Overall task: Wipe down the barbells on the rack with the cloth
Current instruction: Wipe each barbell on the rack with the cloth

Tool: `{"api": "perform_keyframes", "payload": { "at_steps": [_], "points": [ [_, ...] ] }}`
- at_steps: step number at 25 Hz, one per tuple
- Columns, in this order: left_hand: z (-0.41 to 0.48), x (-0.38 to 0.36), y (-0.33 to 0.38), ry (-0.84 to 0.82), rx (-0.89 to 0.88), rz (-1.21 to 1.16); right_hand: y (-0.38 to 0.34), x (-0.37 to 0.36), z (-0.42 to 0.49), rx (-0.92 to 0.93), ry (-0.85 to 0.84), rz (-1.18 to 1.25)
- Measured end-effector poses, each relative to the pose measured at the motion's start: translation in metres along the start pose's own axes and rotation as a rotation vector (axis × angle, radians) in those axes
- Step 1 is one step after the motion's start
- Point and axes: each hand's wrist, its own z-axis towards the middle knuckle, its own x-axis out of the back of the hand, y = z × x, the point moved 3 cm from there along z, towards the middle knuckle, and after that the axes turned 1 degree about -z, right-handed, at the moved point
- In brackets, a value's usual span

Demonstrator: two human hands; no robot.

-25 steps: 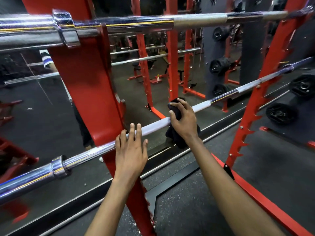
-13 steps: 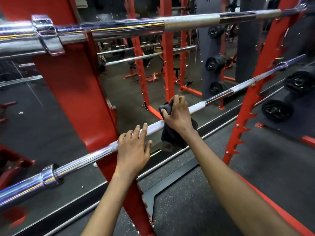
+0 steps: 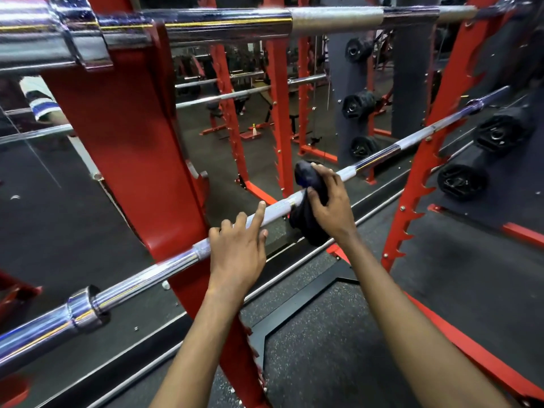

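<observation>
Here, my right hand (image 3: 329, 207) clamps the dark cloth (image 3: 306, 223) round the lower barbell (image 3: 147, 275), which runs near-left to far-right; my left hand (image 3: 238, 251) hooks fingers over it just beside, index straight.

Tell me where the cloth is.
Head view, centre: the cloth is draped over the lower barbell, gripped by the right hand, just right of the left hand.
</observation>
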Motion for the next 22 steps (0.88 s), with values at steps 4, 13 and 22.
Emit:
{"api": "perform_keyframes", "payload": {
  "at_steps": [4,13,22],
  "points": [
    [-0.002,-0.002,0.003,0.021,0.001,0.003,-0.02,-0.015,-0.005,-0.033,-0.007,-0.064],
    [-0.002,-0.001,0.004,0.047,0.032,-0.069,0.008,0.0,0.024,-0.065,0.042,-0.097],
    [0.044,-0.011,0.028,-0.154,0.11,-0.043,0.023,0.005,0.016,0.242,-0.147,-0.13]
  ]
}}
